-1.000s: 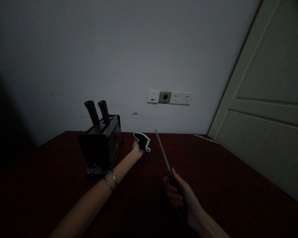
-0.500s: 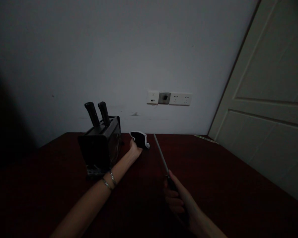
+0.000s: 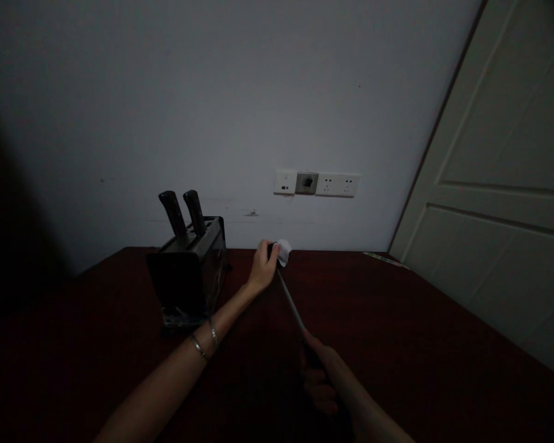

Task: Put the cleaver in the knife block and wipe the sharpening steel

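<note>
My left hand (image 3: 261, 268) is closed round a small black and white object (image 3: 282, 251), lifted just above the dark red table (image 3: 420, 332) near the back wall. My right hand (image 3: 321, 375) grips the dark handle of a thin metal honing rod (image 3: 290, 304). The rod points up and away, and its tip meets the object in my left hand. A black knife block (image 3: 189, 271) with two black handles (image 3: 182, 212) sticking up stands just left of my left forearm.
A white wall with a row of sockets (image 3: 317, 183) runs behind the table. A pale panelled door (image 3: 503, 203) stands at the right. The room is dim and the left edge is in shadow.
My left hand picked the black and white object off the table and raised it. The rod's tip swung left to meet it, and my right hand dropped lower and nearer.
</note>
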A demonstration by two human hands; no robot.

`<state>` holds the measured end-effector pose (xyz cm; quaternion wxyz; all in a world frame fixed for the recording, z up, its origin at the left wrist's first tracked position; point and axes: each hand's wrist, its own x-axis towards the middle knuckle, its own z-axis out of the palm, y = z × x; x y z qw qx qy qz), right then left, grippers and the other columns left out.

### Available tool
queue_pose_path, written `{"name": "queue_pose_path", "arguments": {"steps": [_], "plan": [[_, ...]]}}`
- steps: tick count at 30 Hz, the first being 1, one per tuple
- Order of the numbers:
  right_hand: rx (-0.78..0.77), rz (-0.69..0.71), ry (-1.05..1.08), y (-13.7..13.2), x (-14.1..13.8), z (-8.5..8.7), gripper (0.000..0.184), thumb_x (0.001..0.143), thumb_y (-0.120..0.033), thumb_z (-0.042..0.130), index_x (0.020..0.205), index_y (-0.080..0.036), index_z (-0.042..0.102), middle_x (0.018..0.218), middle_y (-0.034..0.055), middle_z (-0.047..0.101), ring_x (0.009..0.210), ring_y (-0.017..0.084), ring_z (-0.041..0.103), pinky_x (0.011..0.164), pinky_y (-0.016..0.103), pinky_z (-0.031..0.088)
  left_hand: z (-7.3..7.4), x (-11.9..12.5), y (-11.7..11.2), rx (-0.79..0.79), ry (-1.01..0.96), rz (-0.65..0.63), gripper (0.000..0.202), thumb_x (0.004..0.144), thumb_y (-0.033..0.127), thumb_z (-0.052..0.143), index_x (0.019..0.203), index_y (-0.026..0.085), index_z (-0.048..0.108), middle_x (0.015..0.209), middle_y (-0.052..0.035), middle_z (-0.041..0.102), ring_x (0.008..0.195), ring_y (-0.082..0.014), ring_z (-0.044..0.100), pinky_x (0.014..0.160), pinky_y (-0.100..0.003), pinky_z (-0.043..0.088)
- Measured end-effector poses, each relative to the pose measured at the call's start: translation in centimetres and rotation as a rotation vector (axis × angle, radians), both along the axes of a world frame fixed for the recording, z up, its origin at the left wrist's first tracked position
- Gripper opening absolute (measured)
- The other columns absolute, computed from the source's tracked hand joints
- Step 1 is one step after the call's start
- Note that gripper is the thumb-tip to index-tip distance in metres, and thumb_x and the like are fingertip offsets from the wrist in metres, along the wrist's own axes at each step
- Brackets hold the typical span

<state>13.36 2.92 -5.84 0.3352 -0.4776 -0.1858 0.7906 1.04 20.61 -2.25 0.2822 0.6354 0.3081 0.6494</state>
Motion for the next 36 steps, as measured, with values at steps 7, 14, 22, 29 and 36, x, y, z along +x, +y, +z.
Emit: {"name": "queue_pose_path", "arguments": {"steps": [7, 14, 22, 29, 36], "plan": [[0.036, -0.007, -0.162, 0.2, -0.2, 0.9, 0.049, 0.091, -0.048, 0.026, 0.055, -0.019, 0.043, 0.032, -0.0088, 0.029, 0.022, 0.005, 0.022, 0.024, 0.017, 0.016, 0.0, -0.4, -1.7, 0.352, 0.593, -0.173, 0.02, 0.084, 0.032, 0.046, 0.072, 0.019, 0.056, 0.077, -0.0061, 0.057, 0.077, -0.0197, 0.049, 0.079, -0.032, 0.036], [0.2, 0.008, -0.2, -0.1, 0.0, -0.4, 0.034, 0.072, -0.042, 0.058, 0.056, -0.022, 0.036, 0.033, -0.0118, 0.03, 0.024, 0.003, 0.022, 0.023, 0.016, 0.018, 0.1, -1.2, -0.4, 0.538, 0.9, -0.059, 0.034, 0.09, 0.024, 0.032, 0.059, 0.018, 0.045, 0.061, -0.0033, 0.051, 0.062, -0.0165, 0.042, 0.069, -0.033, 0.034], [0.34, -0.003, -0.128, -1.0, -0.1, -0.9, 0.039, 0.049, -0.038, 0.071, 0.059, -0.021, 0.037, 0.037, -0.0133, 0.033, 0.025, 0.001, 0.023, 0.024, 0.015, 0.016, -0.2, -1.6, 0.1, 0.651, 1.007, 0.057, 0.038, 0.09, 0.021, 0.027, 0.056, 0.018, 0.044, 0.057, -0.0038, 0.052, 0.056, -0.0151, 0.044, 0.063, -0.032, 0.033], [0.139, -0.001, -0.214, -0.8, -0.9, -0.5, 0.046, 0.081, -0.062, 0.037, 0.059, -0.021, 0.04, 0.036, -0.0097, 0.031, 0.024, 0.004, 0.024, 0.023, 0.016, 0.02, -0.2, -1.4, -0.3, 0.7, 1.006, 0.093, 0.043, 0.092, 0.022, 0.022, 0.056, 0.017, 0.045, 0.055, -0.0039, 0.054, 0.053, -0.0145, 0.045, 0.06, -0.031, 0.032], [0.13, -0.035, -0.241, -0.5, -1.0, -1.1, 0.048, 0.087, -0.056, 0.03, 0.054, -0.022, 0.035, 0.031, -0.0096, 0.028, 0.021, 0.005, 0.023, 0.022, 0.016, 0.019, -0.6, -0.3, -1.2, 0.72, 1.021, 0.08, 0.044, 0.092, 0.022, 0.021, 0.056, 0.017, 0.046, 0.054, -0.004, 0.053, 0.053, -0.0142, 0.045, 0.06, -0.031, 0.032]]}}
